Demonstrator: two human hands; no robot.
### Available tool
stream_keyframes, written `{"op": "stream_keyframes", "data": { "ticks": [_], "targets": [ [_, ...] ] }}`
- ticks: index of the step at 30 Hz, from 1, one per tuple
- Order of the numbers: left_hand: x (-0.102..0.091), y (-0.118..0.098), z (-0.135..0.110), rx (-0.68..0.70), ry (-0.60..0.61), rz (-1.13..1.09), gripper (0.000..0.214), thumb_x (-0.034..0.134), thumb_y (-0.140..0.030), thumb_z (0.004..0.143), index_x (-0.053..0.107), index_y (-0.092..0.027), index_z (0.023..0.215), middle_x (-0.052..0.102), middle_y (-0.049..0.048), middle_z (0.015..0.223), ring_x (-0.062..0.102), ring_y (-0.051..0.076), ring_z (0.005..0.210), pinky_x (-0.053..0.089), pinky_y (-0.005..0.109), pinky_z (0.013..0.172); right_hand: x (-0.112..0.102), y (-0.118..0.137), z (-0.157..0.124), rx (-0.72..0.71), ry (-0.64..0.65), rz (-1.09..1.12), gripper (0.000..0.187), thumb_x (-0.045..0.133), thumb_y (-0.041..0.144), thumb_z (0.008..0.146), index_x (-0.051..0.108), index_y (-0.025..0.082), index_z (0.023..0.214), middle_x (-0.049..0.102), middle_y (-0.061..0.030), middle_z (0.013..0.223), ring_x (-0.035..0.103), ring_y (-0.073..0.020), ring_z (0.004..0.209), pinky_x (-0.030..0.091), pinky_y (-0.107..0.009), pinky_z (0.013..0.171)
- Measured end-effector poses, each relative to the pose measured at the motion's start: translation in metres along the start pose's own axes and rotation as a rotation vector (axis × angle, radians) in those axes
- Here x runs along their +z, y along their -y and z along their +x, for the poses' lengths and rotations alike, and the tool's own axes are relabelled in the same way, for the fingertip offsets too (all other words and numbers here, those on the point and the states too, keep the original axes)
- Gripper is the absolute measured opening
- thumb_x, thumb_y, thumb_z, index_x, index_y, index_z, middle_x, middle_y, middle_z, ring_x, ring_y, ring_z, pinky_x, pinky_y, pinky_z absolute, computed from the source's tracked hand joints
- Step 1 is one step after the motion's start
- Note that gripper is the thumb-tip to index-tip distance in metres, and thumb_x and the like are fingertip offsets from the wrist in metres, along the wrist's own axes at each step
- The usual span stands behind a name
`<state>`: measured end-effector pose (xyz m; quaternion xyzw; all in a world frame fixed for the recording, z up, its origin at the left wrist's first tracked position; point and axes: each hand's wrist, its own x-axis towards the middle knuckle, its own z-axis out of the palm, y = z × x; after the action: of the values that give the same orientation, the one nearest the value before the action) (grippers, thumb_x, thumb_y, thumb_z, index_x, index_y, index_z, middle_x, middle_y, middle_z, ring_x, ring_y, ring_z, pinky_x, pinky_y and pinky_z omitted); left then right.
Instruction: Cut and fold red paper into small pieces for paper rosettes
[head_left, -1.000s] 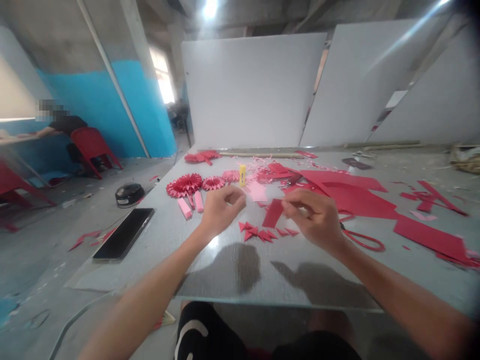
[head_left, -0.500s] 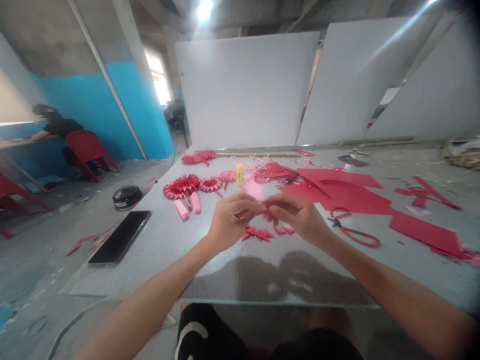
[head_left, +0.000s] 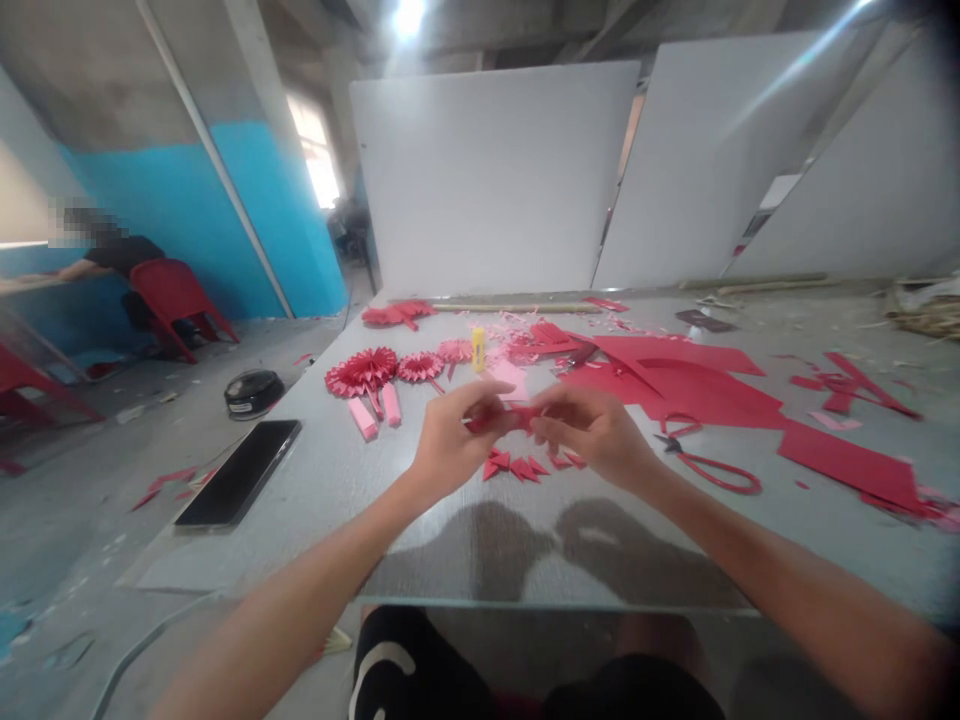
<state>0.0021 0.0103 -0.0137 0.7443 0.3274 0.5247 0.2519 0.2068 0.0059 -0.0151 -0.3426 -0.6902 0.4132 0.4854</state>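
The left hand pinches the left end of a piece of red paper between thumb and fingers; the right hand pinches the other end the same way. The paper is raised over the middle of the table, and its visible part runs roughly level, long axis left to right, one end toward each hand.

At far left, a person sits on a red chair by a blue wall. On the grey table, left to right, lie a phone, pleated paper fans, two pink strips, a standing yellow tube, small red triangles, red sheets and red-handled scissors. White boards stand behind.

Fingers cover both paper ends, so any fold is hard to make out. The hands partly hide the triangles; the right corner is dark.
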Motion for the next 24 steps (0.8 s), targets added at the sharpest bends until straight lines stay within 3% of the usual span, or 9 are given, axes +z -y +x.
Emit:
{"op": "stream_keyframes", "data": {
  "ticks": [5, 8, 16, 21, 24],
  "targets": [
    [-0.004, -0.011, 0.002, -0.049, 0.095, 0.134, 0.020, 0.063, -0.008, 0.079, 0.075, -0.016, 0.092, 0.072, 0.0045, 0.079, 0.063, 0.014, 0.070, 0.047, 0.024, 0.063, -0.002, -0.002, -0.001, -0.003, 0.023, -0.094, 0.029, 0.071, 0.046, 0.087, 0.068, 0.017, 0.090, 0.067, -0.0005, 0.060, 0.063, -0.0140, 0.049, 0.050, -0.024, 0.044],
    [-0.004, -0.014, 0.002, -0.102, 0.184, 0.086, 0.011, 0.065, -0.016, 0.082, 0.075, -0.015, 0.086, 0.076, 0.0067, 0.081, 0.067, 0.016, 0.071, 0.049, 0.024, 0.063, -0.001, -0.002, -0.003, -0.019, 0.046, -0.180, 0.026, 0.067, 0.043, 0.091, 0.070, 0.018, 0.090, 0.066, -0.0001, 0.059, 0.061, -0.0130, 0.049, 0.049, -0.023, 0.046],
    [-0.004, -0.016, 0.001, -0.082, 0.185, 0.151, 0.010, 0.064, -0.020, 0.084, 0.072, -0.016, 0.080, 0.074, 0.0036, 0.074, 0.063, 0.013, 0.065, 0.047, 0.024, 0.064, 0.000, 0.000, -0.003, -0.058, 0.081, -0.280, 0.022, 0.064, 0.040, 0.092, 0.070, 0.018, 0.091, 0.068, -0.0014, 0.065, 0.065, -0.0148, 0.056, 0.052, -0.025, 0.052],
    [-0.007, -0.016, 0.003, -0.098, 0.323, 0.099, 0.017, 0.066, -0.030, 0.087, 0.071, -0.015, 0.079, 0.069, 0.0018, 0.068, 0.057, 0.011, 0.062, 0.042, 0.023, 0.059, 0.000, 0.000, -0.004, -0.052, 0.107, -0.294, 0.020, 0.062, 0.036, 0.093, 0.069, 0.018, 0.090, 0.066, -0.0006, 0.065, 0.062, -0.0136, 0.056, 0.050, -0.024, 0.052],
    [-0.007, -0.014, 0.002, -0.056, 0.350, 0.071, 0.016, 0.064, -0.026, 0.088, 0.071, -0.015, 0.079, 0.068, 0.0010, 0.067, 0.055, 0.010, 0.061, 0.040, 0.021, 0.058, 0.000, 0.001, -0.004, -0.056, 0.140, -0.280, 0.019, 0.061, 0.034, 0.093, 0.069, 0.018, 0.087, 0.067, -0.0014, 0.069, 0.061, -0.0127, 0.058, 0.049, -0.024, 0.053]
  ]
}}
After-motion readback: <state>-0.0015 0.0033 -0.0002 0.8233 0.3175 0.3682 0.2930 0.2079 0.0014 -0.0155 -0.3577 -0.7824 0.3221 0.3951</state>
